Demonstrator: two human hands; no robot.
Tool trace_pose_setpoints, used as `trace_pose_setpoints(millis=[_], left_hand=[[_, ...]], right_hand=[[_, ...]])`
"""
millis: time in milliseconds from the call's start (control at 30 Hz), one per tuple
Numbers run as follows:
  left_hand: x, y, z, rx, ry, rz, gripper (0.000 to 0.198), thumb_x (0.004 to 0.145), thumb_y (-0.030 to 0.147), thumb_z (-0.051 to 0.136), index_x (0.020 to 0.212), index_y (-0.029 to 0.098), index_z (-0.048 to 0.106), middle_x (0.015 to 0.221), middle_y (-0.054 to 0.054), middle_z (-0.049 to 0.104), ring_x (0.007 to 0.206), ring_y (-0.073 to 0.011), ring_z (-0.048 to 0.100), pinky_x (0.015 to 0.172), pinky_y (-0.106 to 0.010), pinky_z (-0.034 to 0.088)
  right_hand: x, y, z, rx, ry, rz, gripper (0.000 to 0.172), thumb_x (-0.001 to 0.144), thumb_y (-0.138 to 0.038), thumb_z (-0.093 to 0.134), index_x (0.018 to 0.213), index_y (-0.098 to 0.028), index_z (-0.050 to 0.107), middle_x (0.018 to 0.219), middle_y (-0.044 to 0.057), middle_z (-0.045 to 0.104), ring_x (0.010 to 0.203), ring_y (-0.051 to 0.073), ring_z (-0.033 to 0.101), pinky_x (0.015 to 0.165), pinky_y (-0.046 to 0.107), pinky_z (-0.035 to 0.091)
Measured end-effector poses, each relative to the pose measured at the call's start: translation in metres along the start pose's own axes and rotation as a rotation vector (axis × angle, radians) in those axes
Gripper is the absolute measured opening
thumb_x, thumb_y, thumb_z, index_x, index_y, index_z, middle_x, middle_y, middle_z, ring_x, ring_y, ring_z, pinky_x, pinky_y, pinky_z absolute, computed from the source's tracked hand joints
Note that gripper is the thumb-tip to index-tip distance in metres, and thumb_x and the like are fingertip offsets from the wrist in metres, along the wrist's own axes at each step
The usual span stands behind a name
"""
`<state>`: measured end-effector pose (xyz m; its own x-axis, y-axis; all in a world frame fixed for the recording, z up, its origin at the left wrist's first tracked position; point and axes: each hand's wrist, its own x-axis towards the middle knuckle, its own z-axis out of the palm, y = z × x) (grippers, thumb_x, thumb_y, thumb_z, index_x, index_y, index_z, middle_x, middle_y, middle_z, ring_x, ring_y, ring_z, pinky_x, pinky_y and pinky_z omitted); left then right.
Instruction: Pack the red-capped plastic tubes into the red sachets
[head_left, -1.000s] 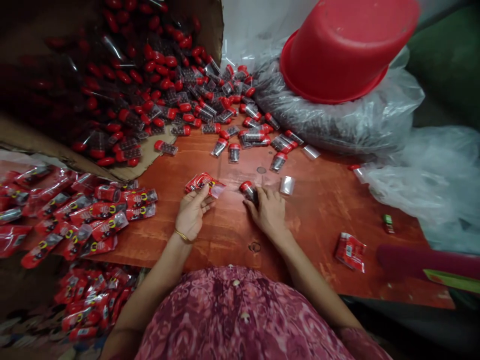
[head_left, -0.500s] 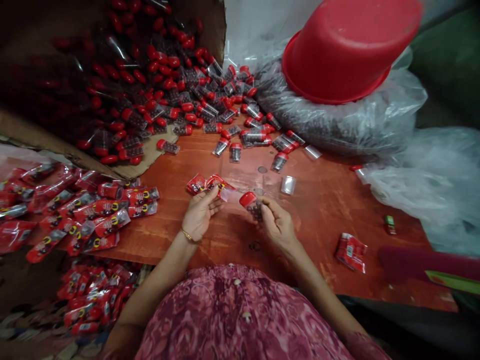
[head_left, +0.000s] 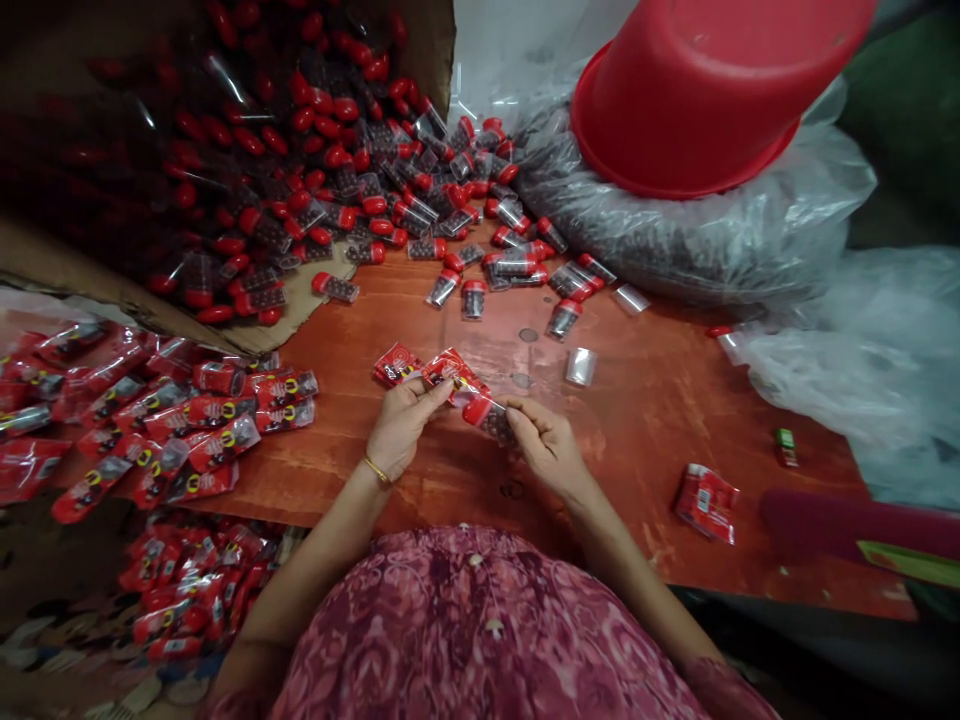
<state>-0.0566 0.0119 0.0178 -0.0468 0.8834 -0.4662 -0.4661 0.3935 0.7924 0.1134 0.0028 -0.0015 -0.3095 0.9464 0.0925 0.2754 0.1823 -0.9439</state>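
Observation:
Between the thumb and fingers of my left hand (head_left: pixel 401 425) is a red printed sleeve (head_left: pixel 455 372) of thin plastic. My right hand (head_left: pixel 547 445) pinches a small clear container (head_left: pixel 495 418) of dark balls by its clear end. Its red cap points left and meets the sleeve's edge; whether the cap is inside the sleeve I cannot tell. Just beyond my left hand lies another red printed sleeve (head_left: pixel 395 364) on the tabletop.
A cardboard box (head_left: pixel 315 305) on its side spills red-capped containers (head_left: pixel 472 299) onto the table. Wrapped containers (head_left: pixel 221 412) pile up at left. A red tub (head_left: pixel 690 110) stands on a plastic bag (head_left: pixel 697 240). A red packet (head_left: pixel 707 503) lies at right.
My right hand has brought the container leftward, up to the sleeve. My left hand has shifted slightly right with the sleeve, which lifts away from the other one.

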Motion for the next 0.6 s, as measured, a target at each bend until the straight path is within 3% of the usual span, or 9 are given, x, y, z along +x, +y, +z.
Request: trace_pose_setpoints(millis=[100,233,433,600], left_hand=[[-0.001,-0.005,0.006,0.024,0.017,0.076,0.031,0.050,0.033,0.080,0.071,0.014,0.068,0.074,-0.003,0.070,0.068,-0.0131,0.063,0.073,-0.027,0.049],[-0.002,-0.018,0.012,0.002,0.061,0.129,0.031,0.051,0.026,0.080,0.077,0.015,0.068,0.083,-0.004,0.071,0.078,-0.0161,0.064,0.083,-0.031,0.048],[0.000,-0.018,0.006,0.093,-0.036,0.147,0.028,0.056,0.026,0.078,0.079,0.015,0.068,0.084,-0.003,0.071,0.078,-0.0153,0.064,0.084,-0.031,0.048],[0.004,-0.011,0.001,0.246,-0.120,0.179,0.028,0.057,0.028,0.077,0.081,0.015,0.069,0.083,-0.003,0.071,0.076,-0.0167,0.064,0.078,-0.031,0.050]], right_hand=[[0.001,0.001,0.005,0.029,0.022,-0.005,0.028,0.088,-0.031,0.040,0.095,-0.020,0.065,0.083,0.002,0.068,0.074,0.015,0.062,0.066,0.026,0.050],[0.005,0.002,0.009,0.043,0.154,0.000,0.029,0.089,-0.033,0.039,0.100,-0.019,0.062,0.085,0.004,0.067,0.080,0.016,0.063,0.071,0.029,0.051],[0.008,0.006,0.005,0.011,0.046,-0.043,0.028,0.089,-0.032,0.040,0.097,-0.018,0.063,0.089,0.004,0.069,0.081,0.015,0.063,0.073,0.027,0.051],[0.006,0.007,0.003,0.035,0.047,-0.072,0.027,0.089,-0.029,0.039,0.097,-0.019,0.063,0.089,0.004,0.069,0.079,0.014,0.063,0.072,0.026,0.051]])
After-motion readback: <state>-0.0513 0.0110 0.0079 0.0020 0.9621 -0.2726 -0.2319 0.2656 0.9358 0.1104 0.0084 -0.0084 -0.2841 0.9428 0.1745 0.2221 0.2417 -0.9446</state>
